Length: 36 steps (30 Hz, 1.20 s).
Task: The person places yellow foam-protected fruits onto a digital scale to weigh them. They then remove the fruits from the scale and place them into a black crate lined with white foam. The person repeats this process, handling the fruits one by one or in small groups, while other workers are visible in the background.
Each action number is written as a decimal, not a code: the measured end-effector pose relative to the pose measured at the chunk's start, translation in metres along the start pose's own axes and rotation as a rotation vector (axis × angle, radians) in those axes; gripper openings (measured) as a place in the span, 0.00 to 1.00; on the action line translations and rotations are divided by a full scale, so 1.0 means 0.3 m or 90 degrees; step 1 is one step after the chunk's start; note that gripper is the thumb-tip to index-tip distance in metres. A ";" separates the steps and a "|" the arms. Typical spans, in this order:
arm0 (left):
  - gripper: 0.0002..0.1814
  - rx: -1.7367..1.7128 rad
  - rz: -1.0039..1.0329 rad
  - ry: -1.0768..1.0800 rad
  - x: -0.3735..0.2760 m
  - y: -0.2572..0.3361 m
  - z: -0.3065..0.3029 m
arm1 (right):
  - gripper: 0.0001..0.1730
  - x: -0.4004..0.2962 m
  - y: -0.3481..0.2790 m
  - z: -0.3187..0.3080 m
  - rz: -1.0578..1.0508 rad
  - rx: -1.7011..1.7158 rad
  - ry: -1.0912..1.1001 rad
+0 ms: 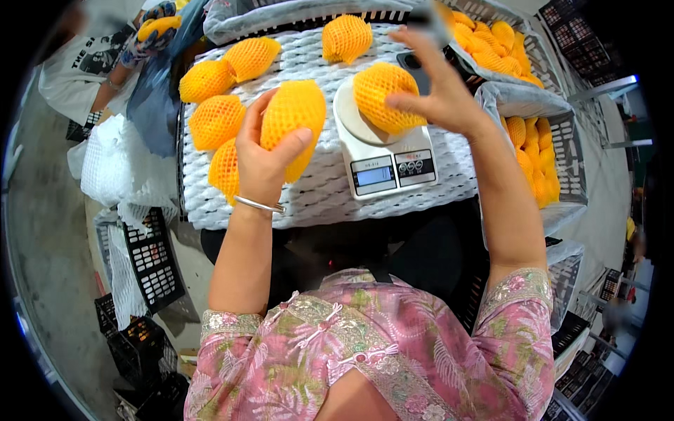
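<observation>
My left hand (266,147) grips a fruit in a yellow foam net (300,116), held up left of the scale. A second netted fruit (384,92) lies on the round plate of a white digital kitchen scale (390,173). Around its right side my right hand (434,87) is spread, thumb at the net, fingers apart and raised; whether it presses on the fruit I cannot tell. Several more netted fruits (216,122) lie at the left of the white foam-net padding (326,205), and another (346,38) sits beyond the scale.
Lined crates of netted fruit (537,152) stand at the right and far right. A dark phone-like object (413,63) lies behind the scale. At the upper left a co-worker's gloved hand (150,39) holds a yellow net. White foam nets (113,163) and black crates (152,258) are at the left.
</observation>
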<state>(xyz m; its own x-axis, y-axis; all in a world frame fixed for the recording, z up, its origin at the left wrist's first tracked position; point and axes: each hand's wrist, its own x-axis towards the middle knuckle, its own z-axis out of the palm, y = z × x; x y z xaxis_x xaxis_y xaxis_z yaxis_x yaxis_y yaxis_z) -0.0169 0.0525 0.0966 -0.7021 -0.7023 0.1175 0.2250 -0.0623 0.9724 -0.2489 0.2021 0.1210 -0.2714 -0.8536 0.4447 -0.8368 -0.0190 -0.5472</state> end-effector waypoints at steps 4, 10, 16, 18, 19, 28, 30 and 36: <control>0.29 -0.265 -0.113 0.047 -0.047 -0.017 -0.006 | 0.32 -0.075 0.058 -0.053 0.134 0.026 0.084; 0.37 -0.505 -0.181 -0.005 -0.055 -0.029 -0.014 | 0.41 -0.072 -0.038 -0.032 0.249 -0.060 -0.025; 0.29 -0.475 -0.146 -0.011 -0.068 -0.016 -0.006 | 0.44 0.007 -0.157 0.011 0.247 -0.266 -0.099; 0.28 -0.429 -0.122 0.028 -0.073 -0.012 -0.006 | 0.45 0.049 -0.216 0.029 0.314 -0.286 -0.160; 0.28 -0.384 -0.111 0.017 -0.071 -0.013 -0.008 | 0.45 0.065 -0.227 0.040 0.344 -0.304 -0.194; 0.29 0.275 0.175 -0.103 0.050 0.005 0.180 | 0.40 -0.077 0.049 0.034 0.240 0.118 -0.002; 0.30 0.463 0.293 -0.155 0.097 -0.028 0.217 | 0.36 -0.215 0.027 -0.068 0.405 0.543 0.056; 0.36 0.724 0.445 -0.316 0.196 -0.225 0.272 | 0.29 -0.933 -0.127 -0.492 0.423 0.767 0.429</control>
<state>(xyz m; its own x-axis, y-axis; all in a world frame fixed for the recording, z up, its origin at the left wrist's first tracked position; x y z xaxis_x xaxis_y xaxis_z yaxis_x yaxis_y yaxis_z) -0.1284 0.0732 0.0543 -0.8881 -0.0187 0.4593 0.1291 0.9488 0.2882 -0.2112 0.5187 0.1221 -0.8658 -0.4970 -0.0584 0.3004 -0.4229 -0.8549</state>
